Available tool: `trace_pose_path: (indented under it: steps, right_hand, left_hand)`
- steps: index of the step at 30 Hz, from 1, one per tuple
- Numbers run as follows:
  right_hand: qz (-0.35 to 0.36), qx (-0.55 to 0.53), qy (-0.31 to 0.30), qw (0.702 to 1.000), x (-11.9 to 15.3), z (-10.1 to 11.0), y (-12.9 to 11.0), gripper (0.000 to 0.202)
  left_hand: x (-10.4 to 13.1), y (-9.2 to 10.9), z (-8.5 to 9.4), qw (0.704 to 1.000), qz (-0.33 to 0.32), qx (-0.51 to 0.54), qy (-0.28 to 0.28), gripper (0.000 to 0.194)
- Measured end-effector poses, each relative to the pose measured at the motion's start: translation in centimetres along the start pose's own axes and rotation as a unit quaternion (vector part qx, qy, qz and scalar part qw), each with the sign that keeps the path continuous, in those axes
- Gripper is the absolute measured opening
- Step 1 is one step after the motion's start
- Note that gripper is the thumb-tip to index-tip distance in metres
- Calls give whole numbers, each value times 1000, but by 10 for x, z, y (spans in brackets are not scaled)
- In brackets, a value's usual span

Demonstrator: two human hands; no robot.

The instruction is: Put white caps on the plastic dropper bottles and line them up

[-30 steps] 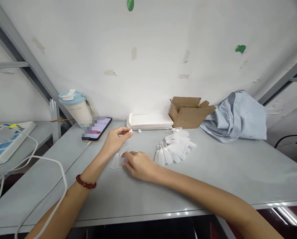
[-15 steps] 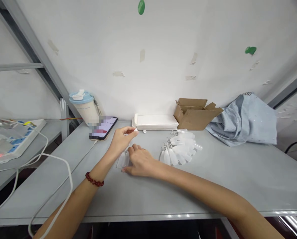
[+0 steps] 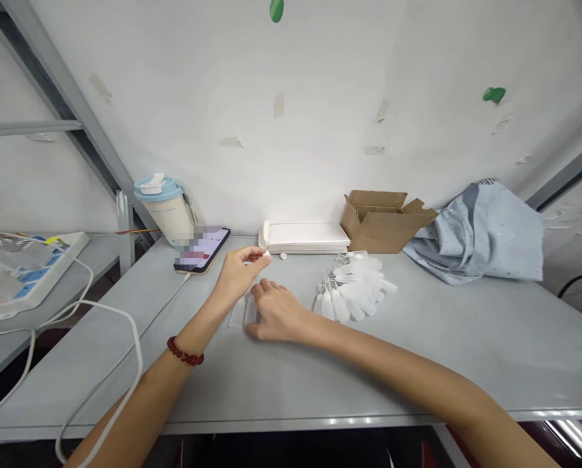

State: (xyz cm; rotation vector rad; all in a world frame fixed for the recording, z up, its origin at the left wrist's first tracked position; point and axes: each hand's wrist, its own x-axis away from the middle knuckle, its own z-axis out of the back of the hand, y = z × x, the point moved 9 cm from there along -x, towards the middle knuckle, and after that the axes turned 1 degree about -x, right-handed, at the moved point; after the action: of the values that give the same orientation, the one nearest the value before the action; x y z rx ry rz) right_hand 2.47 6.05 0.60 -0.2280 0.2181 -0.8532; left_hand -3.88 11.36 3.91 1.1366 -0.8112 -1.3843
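Note:
My left hand [image 3: 240, 273], a beaded bracelet on its wrist, pinches a small white piece [image 3: 267, 255] between thumb and forefinger; its exact kind is too small to make out. My right hand [image 3: 278, 312] lies low over the table, fingers curled and thumb bent round a clear plastic tag [image 3: 251, 312] that they partly hide. A second clear tag [image 3: 237, 314] lies flat just left of it. By the far edge, near my left fingertips, is a small round white piece [image 3: 283, 256]. Right of my hands, white tags with string loops [image 3: 352, 292] lie fanned out in a pile.
Behind my hands sits a stack of white cards or envelopes [image 3: 308, 238], beside an open cardboard box [image 3: 386, 227]. Grey-blue cloth [image 3: 490, 237] is heaped at right. At left stand a cup [image 3: 167, 211], a charging phone [image 3: 206, 250], a power strip [image 3: 42, 276] and a looping white cable [image 3: 138, 344].
My right thumb has drawn in slightly to the right, so more of the clear tag beside it shows. My left hand keeps its pinch in nearly the same place.

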Motion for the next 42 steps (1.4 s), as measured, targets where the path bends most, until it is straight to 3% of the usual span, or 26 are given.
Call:
trace_pose_path:
  steps: [4, 9, 12, 15, 19, 21, 24, 30, 42]
  right_hand:
    - [-37, -96, 51, 993, 16, 13, 23, 48]
    - [-43, -219, 180, 958, 47, 38, 54, 53]
    - [-46, -287, 220, 931, 63, 49, 65, 52]
    - [-35, -407, 201, 891, 69, 51, 66, 54]
    - [-44, -562, 128, 816, 68, 42, 63, 57]
    - [-57, -608, 102, 785, 67, 38, 63, 59]
    - [-69, -634, 88, 765, 66, 35, 66, 61]
    - [-74, -625, 83, 773, 66, 35, 70, 63]
    - [-112, -485, 90, 863, 69, 34, 74, 66]
  left_hand:
    - [4, 0, -4, 999, 13, 45, -20, 30]
    - [9, -1, -11, 984, 52, 158, -56, 33]
    - [12, -4, -21, 973, 66, 202, -96, 27]
    - [20, -7, -41, 956, 90, 224, -168, 20]
    - [34, -6, -65, 918, 119, 284, -249, 15]
    - [37, -5, -70, 909, 125, 299, -260, 15]
    - [38, -5, -71, 909, 129, 302, -258, 17]
    - [37, -10, -69, 915, 132, 303, -233, 17]
    - [34, -2, -53, 983, 36, 116, -141, 22]
